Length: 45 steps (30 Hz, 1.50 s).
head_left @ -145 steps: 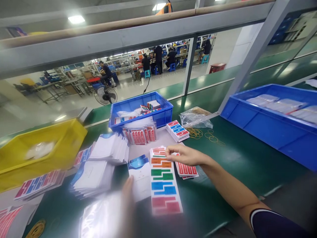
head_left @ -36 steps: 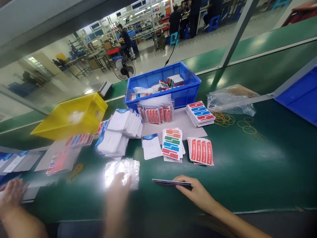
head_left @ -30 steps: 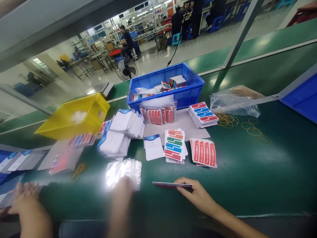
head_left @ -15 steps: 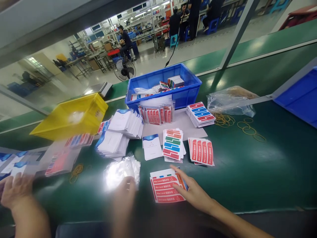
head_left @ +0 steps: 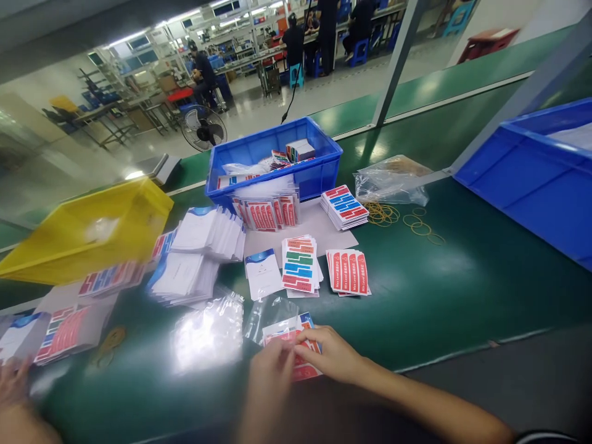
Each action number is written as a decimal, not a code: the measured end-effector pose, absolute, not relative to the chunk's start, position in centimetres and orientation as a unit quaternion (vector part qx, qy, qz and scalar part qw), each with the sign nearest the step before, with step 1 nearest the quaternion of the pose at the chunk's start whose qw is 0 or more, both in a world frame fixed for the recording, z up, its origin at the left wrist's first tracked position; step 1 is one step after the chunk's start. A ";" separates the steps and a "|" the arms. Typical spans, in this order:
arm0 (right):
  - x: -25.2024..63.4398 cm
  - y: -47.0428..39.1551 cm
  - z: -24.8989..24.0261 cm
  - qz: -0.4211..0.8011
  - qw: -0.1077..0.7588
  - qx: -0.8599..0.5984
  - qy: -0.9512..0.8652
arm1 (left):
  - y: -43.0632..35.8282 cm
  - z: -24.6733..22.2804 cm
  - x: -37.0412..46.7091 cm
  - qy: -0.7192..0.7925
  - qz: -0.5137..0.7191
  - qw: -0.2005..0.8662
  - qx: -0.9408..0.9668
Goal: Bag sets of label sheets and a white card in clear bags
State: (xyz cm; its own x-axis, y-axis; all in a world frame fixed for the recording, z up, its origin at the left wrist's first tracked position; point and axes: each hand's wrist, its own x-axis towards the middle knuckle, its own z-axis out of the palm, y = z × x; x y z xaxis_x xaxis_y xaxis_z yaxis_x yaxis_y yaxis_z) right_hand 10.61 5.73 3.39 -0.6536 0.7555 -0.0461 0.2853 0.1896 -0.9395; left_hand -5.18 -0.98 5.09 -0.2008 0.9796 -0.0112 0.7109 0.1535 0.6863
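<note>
My right hand point(head_left: 326, 353) holds a small set of sheets point(head_left: 308, 369) with red labels on top, low at the centre. Pinched fingers of my left hand point(head_left: 272, 364), partly blurred, meet it over those sheets, closed on a clear plastic bag point(head_left: 268, 317) that lies against their upper left side. To the left rests a shiny pile of clear bags point(head_left: 208, 333). Just above are a white booklet with a blue top point(head_left: 263, 274), a stack of multicoloured label sheets point(head_left: 300, 265) and a stack of red label sheets point(head_left: 348, 272).
Behind stand a blue bin point(head_left: 277, 182), bagged sets point(head_left: 268, 213), booklet piles point(head_left: 185, 274) and a banded label stack point(head_left: 345, 206). Rubber bands point(head_left: 382, 214) and a plastic bag point(head_left: 393, 179) lie right. A yellow bin point(head_left: 92, 234) and another person's hand point(head_left: 13, 382) are left; another blue bin point(head_left: 531, 179) is right.
My left hand has moved right from the bag pile to the label sheets, with a clear bag now there. The view has shifted right, and the other person's hand sits nearer the left edge.
</note>
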 end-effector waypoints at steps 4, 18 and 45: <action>10.7 5.7 3.8 0.526 0.233 -0.347 -0.741 | -0.6 5.5 -4.8 0.677 0.264 0.274 0.631; 10.7 5.9 3.7 0.499 0.238 -0.365 -0.749 | -0.7 5.5 -5.0 0.652 0.292 0.246 0.655; 10.4 5.3 4.2 0.478 0.222 -0.345 -0.776 | -2.2 4.7 -4.5 0.636 0.317 0.088 0.698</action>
